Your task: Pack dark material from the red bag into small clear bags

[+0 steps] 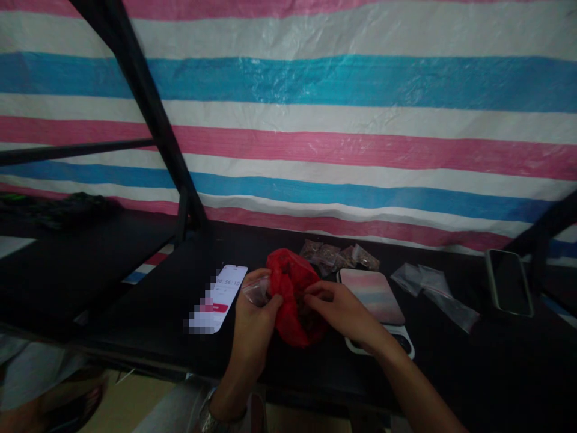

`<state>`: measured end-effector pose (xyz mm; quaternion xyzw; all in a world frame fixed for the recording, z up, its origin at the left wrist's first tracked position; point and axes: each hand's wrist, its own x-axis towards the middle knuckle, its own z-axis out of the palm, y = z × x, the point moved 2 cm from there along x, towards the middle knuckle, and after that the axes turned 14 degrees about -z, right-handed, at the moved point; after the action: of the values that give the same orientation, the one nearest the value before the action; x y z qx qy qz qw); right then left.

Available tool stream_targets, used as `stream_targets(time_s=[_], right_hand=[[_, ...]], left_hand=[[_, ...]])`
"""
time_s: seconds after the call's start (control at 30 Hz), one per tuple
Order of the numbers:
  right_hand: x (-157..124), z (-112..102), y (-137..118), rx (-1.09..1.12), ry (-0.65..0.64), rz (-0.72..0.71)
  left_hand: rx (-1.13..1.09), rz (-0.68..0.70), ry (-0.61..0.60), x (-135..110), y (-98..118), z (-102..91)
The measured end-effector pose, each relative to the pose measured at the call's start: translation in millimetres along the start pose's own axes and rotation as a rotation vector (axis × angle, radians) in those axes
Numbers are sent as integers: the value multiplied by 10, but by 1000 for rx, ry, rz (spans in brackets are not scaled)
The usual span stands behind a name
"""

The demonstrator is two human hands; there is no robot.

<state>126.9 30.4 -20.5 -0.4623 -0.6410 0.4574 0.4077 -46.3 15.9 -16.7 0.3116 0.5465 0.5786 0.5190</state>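
On the near edge of the dark bench, we see both hands gathered around a red plastic bag that sits between them. The left hand is pinched shut on a small clear pouch, holding it against the left side of the red bag. The right hand has its fingers curled into the bag's open mouth, closed on something dark inside; we cannot tell exactly what it grips.

We judge the work to be partway through. Behind the red bag, near the striped tarpaulin, lie several filled pouches with brownish contents, bunched together. To the right, a few empty clear pouches lie flat on the bench, apart from the filled ones, so some appear still unfilled. The pouch in the left hand looks empty or nearly so, though it is too small for us to be sure.

Just beside the right hand sits a small scale with a pastel top, its platform bare. A phone showing a timer lies to the left of the hands, and a second, dark phone rests well off to the right.
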Motion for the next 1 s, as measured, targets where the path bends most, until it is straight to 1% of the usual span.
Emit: stream_targets(time_s=[0.07, 0.17, 0.27, 0.33, 0.4, 0.5, 0.57, 0.7, 0.83, 1.0], right_hand=[[1, -43, -62, 35, 17, 7], [1, -119, -127, 62, 49, 13], [3, -196, -160, 58, 99, 18], [7, -230, -186, 61, 121, 5], [12, -239, -225, 67, 129, -19], [12, -197, -312, 64, 128, -81], [-2, -140, -388, 22, 141, -162], [-68, -5, -535, -201, 163, -340], [-114, 97, -582, -413, 108, -460], [-107, 144, -547, -648, 9, -558]], left_hand=[[126, 79, -19, 21, 10, -18], [281, 155, -73, 50, -6, -50], [446, 155, -150, 61, -42, -87], [560, 165, -154, 52, -49, -116], [622, 178, -155, 33, -47, -132], [613, 179, -168, 2, -49, -123], [595, 196, -169, -19, -60, -99], [601, 239, -220, -50, -102, -46], [647, 276, -242, -41, -156, -36], [553, 243, -287, 33, -240, -58]])
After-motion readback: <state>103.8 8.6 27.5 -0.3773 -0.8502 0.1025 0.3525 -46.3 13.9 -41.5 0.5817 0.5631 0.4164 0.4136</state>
